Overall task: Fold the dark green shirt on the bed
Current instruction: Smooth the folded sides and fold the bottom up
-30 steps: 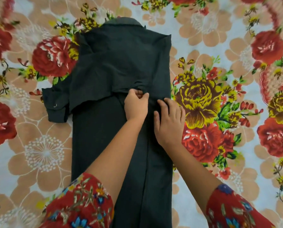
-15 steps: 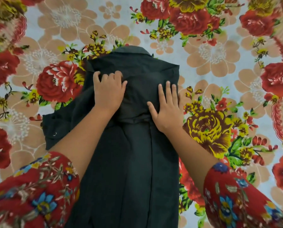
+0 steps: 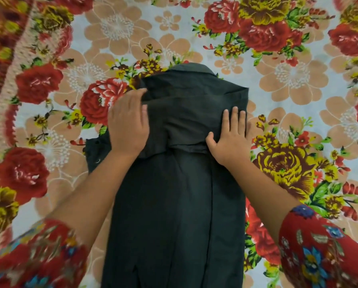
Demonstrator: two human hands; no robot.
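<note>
Head view: the dark green shirt (image 3: 174, 204) lies lengthwise in the middle of the bed (image 3: 298, 84), on a flowered sheet, with the collar (image 3: 192, 68) at the far end and the hem toward the person. Its body is already narrowed into a long strip. I judge that the step in hand is flattening the folded upper part.

The left hand (image 3: 128, 123) rests on the left edge of this upper part. Its fingers (image 3: 139, 98) are close together and nearly straight, and they reach a raised fold near the shoulder. The right hand (image 3: 230, 140) presses flat on the right edge, with the fingers a little apart and the thumb stretched to the inside. Both forearms come in from below, one on each side of the strip.

One shirt sleeve (image 3: 96, 150) sticks out on the left, beside the left wrist. The next move probably calls for bringing this sleeve over the body. Then the lower half must be lifted by the hem toward the collar, while the smoothed layers keep their place.
</note>
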